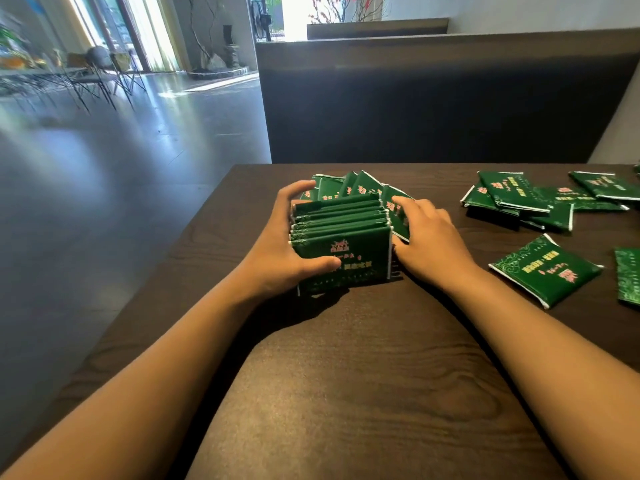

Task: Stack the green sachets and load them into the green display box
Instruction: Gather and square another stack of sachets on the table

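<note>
On the dark worktop (346, 393), near its far edge: a stack of green sachets (341, 237) stands on edge, pressed between both hands.
Container: no box can be made out; the stack sits on the bare wood, not inside anything.
Stack contents: several sachets packed face to face, top edges showing as parallel green ridges; exact count cannot be told.
Behind the stack: more sachets (349, 185) lean fanned and tilted, touching the stack's far side.
Left hand (287, 244): clasped around the stack's left end, thumb across the front sachet's face, fingers curled over the far top corner.
Right hand (429, 237): fingers pressed against the stack's right end and against a tilted sachet there; whether it grips or only pushes cannot be told.
Sachet appearance: dark green glossy wrap, pink emblem, pale lettering too blurred to read, white sealed side edges.
Loose sachets: an overlapping pile (519, 199) lies flat to the right, well apart from the stack; a single sachet (545, 270) lies flat nearer, beside the right forearm; another (628, 275) is cut off at the frame's right edge.
Worktop: dark brown wood grain.
Room: a dark padded booth back (433, 98) rises just behind the worktop; glossy grey floor (121, 150) to the left, with thin-legged chairs (97, 81) and bright windows beyond.
</note>
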